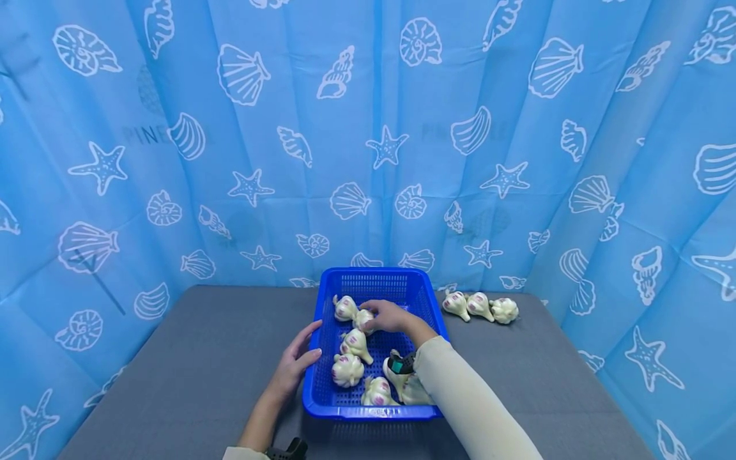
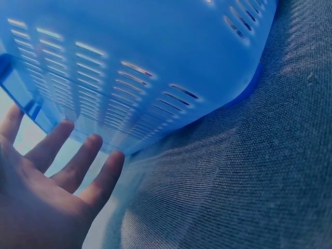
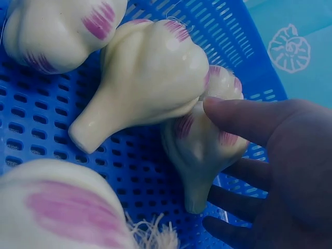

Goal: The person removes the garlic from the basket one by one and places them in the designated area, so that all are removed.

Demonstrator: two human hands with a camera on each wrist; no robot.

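Note:
My right hand (image 1: 392, 316) reaches into a blue plastic basket (image 1: 376, 412) and holds a garlic bulb (image 3: 194, 148) with white skin and purple streaks. The thumb lies on the bulb's top side and the fingers (image 3: 241, 202) go round behind it, partly hidden. Close by in the basket are other bulbs: one at the far left corner (image 1: 345, 308), one nearer me (image 1: 355, 345) and another below that (image 1: 347, 370). On the basket's left side, my left hand (image 1: 290, 367) rests against the rim and outer wall, its fingers (image 2: 85, 161) fairly straight.
More garlic bulbs (image 1: 377, 391) lie at the basket's near end, partly under the right sleeve (image 1: 468, 396). Three bulbs (image 1: 479, 305) stand in a row on the grey cloth-covered table (image 1: 230, 358), right of the basket. A blue shell-patterned curtain (image 1: 368, 160) hangs behind and on both sides.

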